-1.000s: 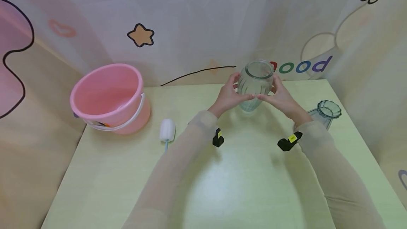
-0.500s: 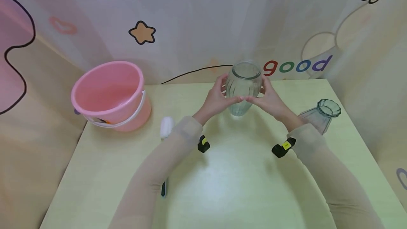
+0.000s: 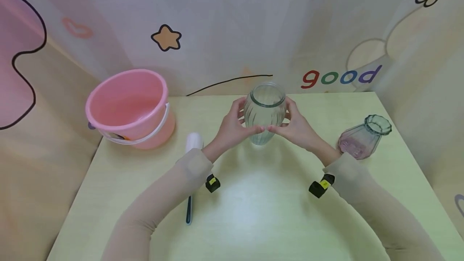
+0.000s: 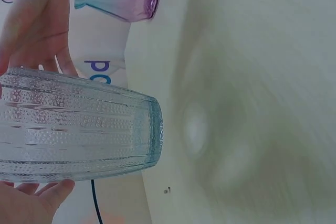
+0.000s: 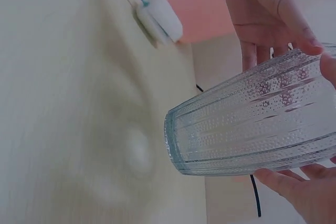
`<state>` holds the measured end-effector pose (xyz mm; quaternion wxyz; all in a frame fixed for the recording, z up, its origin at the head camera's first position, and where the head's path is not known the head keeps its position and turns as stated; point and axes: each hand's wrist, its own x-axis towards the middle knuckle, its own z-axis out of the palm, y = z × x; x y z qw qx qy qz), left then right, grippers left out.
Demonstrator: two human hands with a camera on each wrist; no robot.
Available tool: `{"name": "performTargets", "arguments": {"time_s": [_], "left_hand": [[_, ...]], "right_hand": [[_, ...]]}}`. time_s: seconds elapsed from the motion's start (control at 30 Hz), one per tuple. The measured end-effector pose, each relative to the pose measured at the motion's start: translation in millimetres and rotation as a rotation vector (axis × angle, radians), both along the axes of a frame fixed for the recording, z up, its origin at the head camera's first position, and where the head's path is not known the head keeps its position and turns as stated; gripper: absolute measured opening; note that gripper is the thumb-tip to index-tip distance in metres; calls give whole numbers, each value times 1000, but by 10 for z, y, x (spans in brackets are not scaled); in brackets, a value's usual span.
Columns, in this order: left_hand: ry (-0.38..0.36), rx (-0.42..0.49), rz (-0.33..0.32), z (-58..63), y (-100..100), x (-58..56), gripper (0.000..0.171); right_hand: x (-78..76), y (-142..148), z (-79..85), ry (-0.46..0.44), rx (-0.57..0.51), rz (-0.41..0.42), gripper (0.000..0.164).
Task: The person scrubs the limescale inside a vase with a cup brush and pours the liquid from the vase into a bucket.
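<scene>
Both hands hold a clear, ribbed glass vase point(image 3: 264, 118) upright by its sides, near the back middle of the table. My left hand point(image 3: 236, 124) grips its left side and my right hand point(image 3: 295, 126) its right side. In the head view the thumbs nearly meet across its front. The wrist views show a beaded texture on the glass vase point(image 4: 79, 127) and a thick bluish base. That base looks raised off the table, with shadows below it. Fingers behind the glass are partly hidden.
A pink bucket point(image 3: 130, 104) with a white handle stands at the back left. A white-headed cleaning brush point(image 3: 194, 141) lies left of centre, partly under the left forearm. At the right stands a smaller glass vase point(image 3: 359, 142), bluish above and purple below. Behind hangs a printed curtain point(image 3: 232, 31).
Both hands have carried the glass vase to the left and nearer to me. The smaller vase has come out from behind the right sleeve. The left forearm now covers part of the brush.
</scene>
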<state>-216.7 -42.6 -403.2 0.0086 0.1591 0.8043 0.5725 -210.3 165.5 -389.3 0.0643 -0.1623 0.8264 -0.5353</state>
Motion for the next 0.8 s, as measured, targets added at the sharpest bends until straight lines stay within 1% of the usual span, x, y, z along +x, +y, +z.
{"name": "performTargets", "arguments": {"time_s": [0.2,0.3,0.4,0.6,0.7,0.8], "left_hand": [[-15,-11,19,39,-148,212,91],[-17,-3,17,38,-193,300,90],[-28,0,25,17,-231,396,89],[-59,-14,42,-24,-291,556,93],[-54,-7,45,-48,-310,615,93],[-34,8,47,-69,-324,665,91]], "right_hand": [[267,-178,218,-4,3,45,91],[371,-234,268,-1,3,64,91],[411,-251,192,-11,12,73,92],[424,-253,-51,-15,-4,78,96],[458,-265,-100,-19,1,79,97],[498,-282,-102,-28,19,78,97]]}}
